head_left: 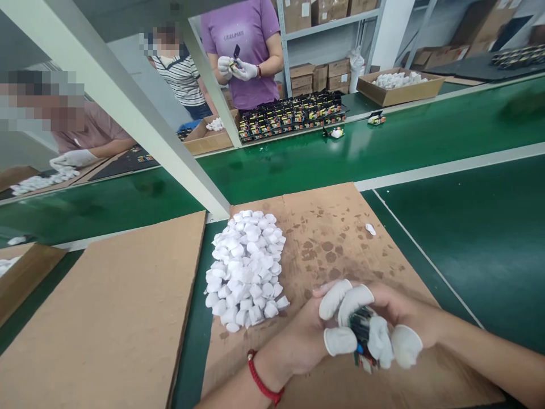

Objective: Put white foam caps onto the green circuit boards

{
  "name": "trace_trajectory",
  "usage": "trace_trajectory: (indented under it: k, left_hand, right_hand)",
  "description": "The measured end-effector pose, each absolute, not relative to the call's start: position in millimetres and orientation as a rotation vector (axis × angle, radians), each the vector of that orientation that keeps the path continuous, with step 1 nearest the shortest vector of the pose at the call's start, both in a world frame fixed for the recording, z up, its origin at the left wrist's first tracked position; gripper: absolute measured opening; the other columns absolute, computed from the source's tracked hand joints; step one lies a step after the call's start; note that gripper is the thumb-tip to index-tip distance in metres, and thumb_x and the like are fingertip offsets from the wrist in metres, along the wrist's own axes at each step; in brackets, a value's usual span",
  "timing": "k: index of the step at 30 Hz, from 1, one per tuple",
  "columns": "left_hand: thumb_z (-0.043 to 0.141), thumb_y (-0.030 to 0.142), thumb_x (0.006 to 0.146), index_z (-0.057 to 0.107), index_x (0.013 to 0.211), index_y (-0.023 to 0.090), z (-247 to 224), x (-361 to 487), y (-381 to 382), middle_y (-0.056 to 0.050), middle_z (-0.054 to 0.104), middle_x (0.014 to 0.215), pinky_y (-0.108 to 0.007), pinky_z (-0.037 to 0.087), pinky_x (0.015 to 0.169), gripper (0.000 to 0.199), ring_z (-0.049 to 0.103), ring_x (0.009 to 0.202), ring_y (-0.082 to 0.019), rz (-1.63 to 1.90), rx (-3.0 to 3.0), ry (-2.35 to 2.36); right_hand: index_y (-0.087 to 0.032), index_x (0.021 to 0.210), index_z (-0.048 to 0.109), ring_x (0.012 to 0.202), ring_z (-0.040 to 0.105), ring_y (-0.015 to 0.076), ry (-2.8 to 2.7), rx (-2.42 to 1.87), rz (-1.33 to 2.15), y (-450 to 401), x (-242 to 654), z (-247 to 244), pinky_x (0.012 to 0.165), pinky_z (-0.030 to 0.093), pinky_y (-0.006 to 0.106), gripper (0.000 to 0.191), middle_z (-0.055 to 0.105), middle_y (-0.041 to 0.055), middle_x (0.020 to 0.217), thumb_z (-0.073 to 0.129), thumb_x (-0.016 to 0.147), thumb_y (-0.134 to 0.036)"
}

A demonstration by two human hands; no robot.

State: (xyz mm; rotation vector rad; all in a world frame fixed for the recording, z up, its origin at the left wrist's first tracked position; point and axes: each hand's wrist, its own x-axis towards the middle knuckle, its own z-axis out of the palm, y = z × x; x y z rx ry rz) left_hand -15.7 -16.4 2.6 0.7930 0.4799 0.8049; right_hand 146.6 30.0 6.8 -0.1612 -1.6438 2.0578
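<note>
Both of my hands are close together over the cardboard sheet (327, 213), with white finger cots on several fingertips. My left hand (304, 338), a red cord bracelet at its wrist, is closed on the left side of a small circuit board (361, 325) with dark and blue parts. From the right, my right hand (398, 309) grips the same board. A crumpled white piece (380, 342) sits against the board between the fingers; how it is attached cannot be made out. Left of my hands is a pile of small white pieces (244, 267).
A pale slanted post (170, 130) stands behind the pile. Beyond runs a green conveyor belt (285, 165) carrying a circuit board (377, 118). Across it, a person in a purple shirt (242, 51) holds a board behind rows of boards (293, 116). One loose white piece (370, 229) lies on the cardboard.
</note>
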Motion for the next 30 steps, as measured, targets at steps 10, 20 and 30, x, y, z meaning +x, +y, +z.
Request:
trace_trajectory:
  k: [10, 20, 30]
  left_hand:
    - [0.080, 0.036, 0.054, 0.054, 0.076, 0.016, 6, -14, -17, -0.001, 0.056, 0.082, -0.022, 0.039, 0.066, 0.040, 0.047, 0.067, -0.009, 0.823, 0.809, 0.525]
    - [0.082, 0.030, 0.051, 0.059, 0.078, 0.016, 7, -14, -17, 0.002, 0.054, 0.071, -0.019, 0.037, 0.057, 0.039, 0.047, 0.065, -0.010, 0.759, 0.801, 0.647]
    - [0.081, 0.014, 0.050, 0.057, 0.097, 0.018, -3, -9, -21, 0.000, 0.058, 0.080, -0.026, 0.046, 0.064, 0.053, 0.056, 0.070, -0.014, 0.816, 0.799, 0.748]
  right_hand:
    - [-0.022, 0.089, 0.063, 0.099, 0.053, 0.0220, -1.758, -0.140, 1.844, 28, 137, 9, 0.100, 0.031, 0.046, 0.029, 0.057, 0.0017, 0.083, 0.067, 0.071, -0.044]
    - [-0.019, 0.078, 0.059, 0.109, 0.049, 0.0263, -1.820, -0.169, 1.891, 33, 139, 8, 0.105, 0.017, 0.052, 0.031, 0.060, 0.0049, 0.089, 0.063, 0.073, -0.049]
    - [-0.019, 0.096, 0.058, 0.083, 0.059, 0.0196, -1.572, -0.476, 2.178, 28, 145, 8, 0.078, 0.048, 0.039, 0.031, 0.055, 0.0082, 0.113, 0.064, 0.066, -0.026]
